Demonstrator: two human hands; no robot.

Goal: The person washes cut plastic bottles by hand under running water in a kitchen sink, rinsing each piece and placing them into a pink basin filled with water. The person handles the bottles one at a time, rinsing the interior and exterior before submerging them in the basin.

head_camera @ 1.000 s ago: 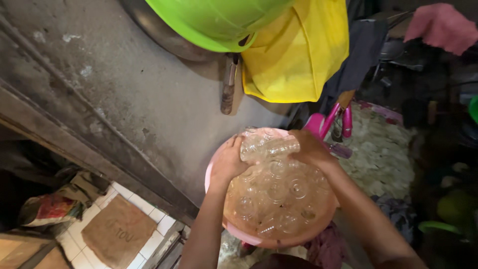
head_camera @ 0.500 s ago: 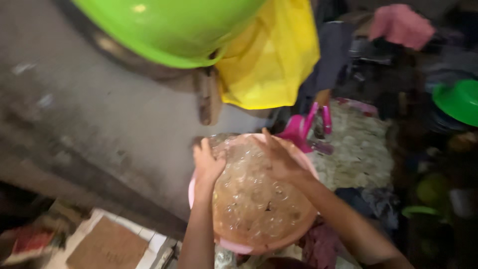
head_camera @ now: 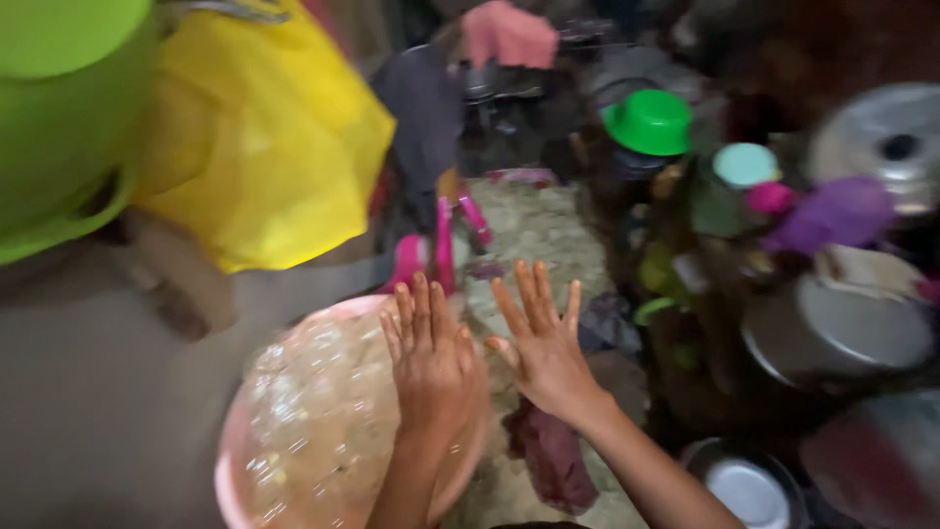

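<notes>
A round pink basin [head_camera: 235, 460] at the bottom left is heaped with clear plastic bottles or wrapping [head_camera: 313, 421]. My left hand [head_camera: 429, 360] lies flat, fingers together, on the right side of that clear heap. Just beyond the basin's right rim my right hand [head_camera: 541, 345] is lifted with fingers spread, holding nothing. The picture is blurred by motion.
A green bucket [head_camera: 59, 118] and a yellow plastic bag [head_camera: 264, 137] hang at the upper left. A pink tool [head_camera: 441, 245] stands behind the basin. On the right are metal pots [head_camera: 832, 328], a green lid [head_camera: 648, 120] and a dark red cloth [head_camera: 553, 456] on the floor.
My view has swung right and down. Both hands have come off the basin's sides: the left now rests on the right of the heap, the right has lifted clear of the rim.
</notes>
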